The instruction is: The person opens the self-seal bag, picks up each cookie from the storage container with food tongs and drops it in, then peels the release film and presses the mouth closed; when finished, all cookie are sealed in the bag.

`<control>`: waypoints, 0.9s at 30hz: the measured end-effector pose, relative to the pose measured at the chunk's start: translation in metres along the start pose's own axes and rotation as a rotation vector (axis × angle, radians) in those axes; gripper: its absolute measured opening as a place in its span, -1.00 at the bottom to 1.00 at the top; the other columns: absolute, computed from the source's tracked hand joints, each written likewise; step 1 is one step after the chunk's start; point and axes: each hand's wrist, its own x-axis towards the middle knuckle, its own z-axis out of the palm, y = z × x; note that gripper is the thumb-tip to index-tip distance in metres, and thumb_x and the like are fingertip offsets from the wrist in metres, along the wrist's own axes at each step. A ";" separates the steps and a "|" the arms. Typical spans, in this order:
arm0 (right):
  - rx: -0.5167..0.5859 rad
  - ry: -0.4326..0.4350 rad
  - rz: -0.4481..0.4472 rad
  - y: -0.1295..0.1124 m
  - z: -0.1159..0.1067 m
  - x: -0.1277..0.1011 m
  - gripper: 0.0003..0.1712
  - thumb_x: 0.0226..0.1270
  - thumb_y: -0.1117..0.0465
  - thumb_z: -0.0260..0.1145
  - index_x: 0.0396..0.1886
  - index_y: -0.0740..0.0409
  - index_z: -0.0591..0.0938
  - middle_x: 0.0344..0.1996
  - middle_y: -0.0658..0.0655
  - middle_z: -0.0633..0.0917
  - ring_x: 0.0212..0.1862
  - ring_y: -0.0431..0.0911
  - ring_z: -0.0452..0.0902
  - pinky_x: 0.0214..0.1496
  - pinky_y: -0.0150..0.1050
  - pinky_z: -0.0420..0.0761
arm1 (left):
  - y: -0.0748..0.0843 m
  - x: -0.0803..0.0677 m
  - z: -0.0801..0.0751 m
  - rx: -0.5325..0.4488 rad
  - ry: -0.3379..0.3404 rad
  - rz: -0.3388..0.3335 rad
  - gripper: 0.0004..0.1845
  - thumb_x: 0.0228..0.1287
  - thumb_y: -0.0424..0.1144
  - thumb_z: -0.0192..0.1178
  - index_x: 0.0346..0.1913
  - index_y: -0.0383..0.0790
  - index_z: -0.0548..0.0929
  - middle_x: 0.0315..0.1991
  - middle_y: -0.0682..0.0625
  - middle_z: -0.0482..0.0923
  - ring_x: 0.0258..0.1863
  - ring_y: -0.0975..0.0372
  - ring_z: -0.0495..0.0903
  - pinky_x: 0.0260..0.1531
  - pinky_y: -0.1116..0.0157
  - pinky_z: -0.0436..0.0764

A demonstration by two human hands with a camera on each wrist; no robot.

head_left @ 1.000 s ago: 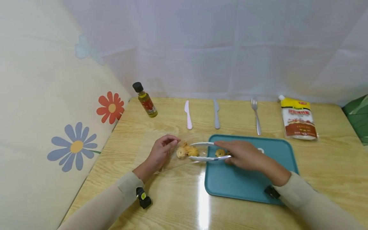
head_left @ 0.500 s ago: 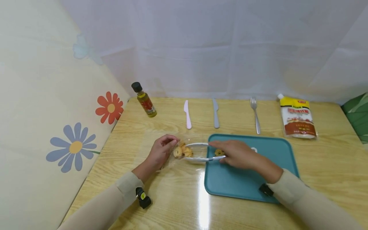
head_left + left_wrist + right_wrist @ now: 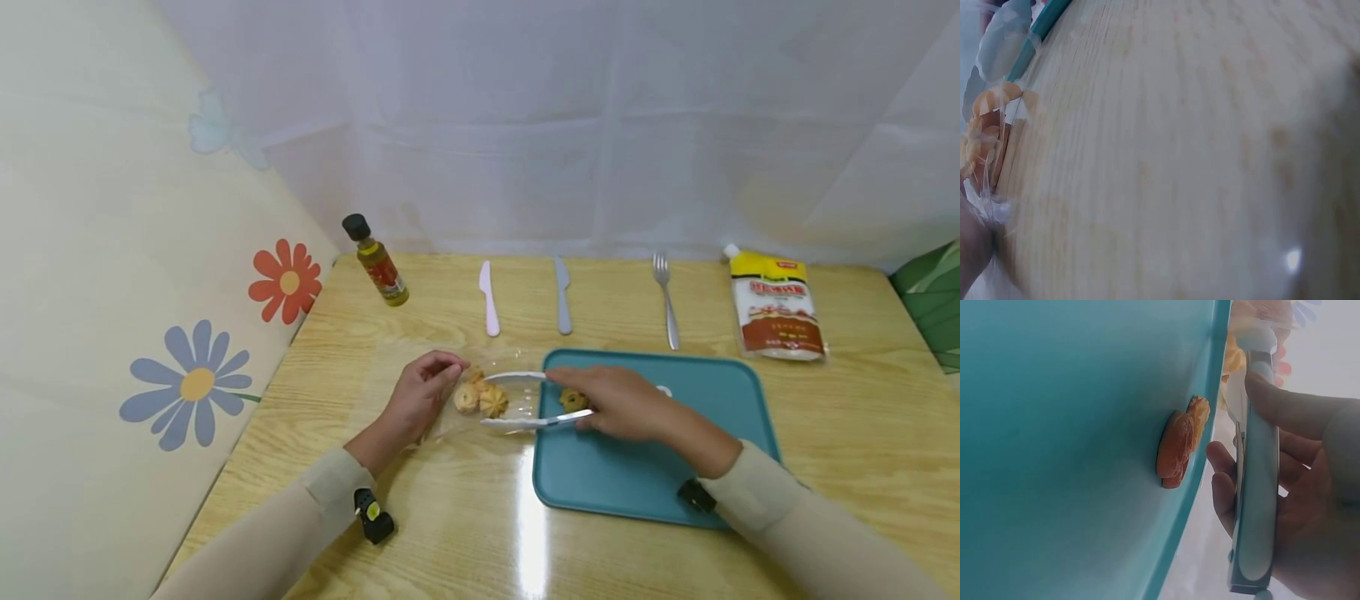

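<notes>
Tongs (image 3: 525,400) reopened — cookie (image 3: 573,399) on tray (image 3: 675,450)

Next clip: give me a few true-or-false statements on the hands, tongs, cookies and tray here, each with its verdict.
1. The right hand grips white tongs. True.
2. The left hand holds the fork. False: it pinches a clear plastic bag; the fork lies untouched at the far edge of the table.
3. One cookie lies on the teal tray. True.
4. The tongs' tips reach toward the oil bottle. False: they point at the cookies in the bag.
5. The sauce pouch lies on the tray. False: the pouch lies on the table beyond it.
</notes>
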 end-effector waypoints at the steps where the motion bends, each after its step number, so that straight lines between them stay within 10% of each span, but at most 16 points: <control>1: 0.007 -0.001 0.004 0.000 0.000 -0.001 -0.13 0.32 0.20 0.51 0.57 0.12 0.35 0.44 0.23 0.50 0.38 0.19 0.47 0.27 0.17 0.54 | 0.000 0.000 0.000 0.001 0.001 -0.001 -0.79 0.51 -0.44 0.17 -0.22 -0.06 0.71 -0.18 0.12 0.71 -0.07 0.26 0.59 -0.03 0.40 0.57; 10: 0.046 0.007 0.019 0.005 -0.005 -0.011 -0.11 0.33 0.19 0.51 0.59 0.11 0.32 -0.06 0.08 0.67 -0.18 -0.14 0.50 -0.08 -0.07 0.55 | 0.001 -0.001 0.000 -0.005 -0.013 0.007 -0.79 0.52 -0.43 0.16 -0.21 -0.06 0.71 -0.17 0.13 0.72 -0.05 0.26 0.59 -0.01 0.40 0.58; 27: 0.089 0.078 0.126 0.022 -0.015 -0.064 -0.10 0.29 0.23 0.52 0.58 0.12 0.33 0.41 0.28 0.51 0.25 0.19 0.59 0.22 0.23 0.57 | 0.000 0.000 0.000 -0.016 -0.003 -0.014 -0.81 0.51 -0.43 0.17 -0.21 -0.08 0.70 -0.18 0.12 0.73 -0.05 0.27 0.61 0.00 0.40 0.59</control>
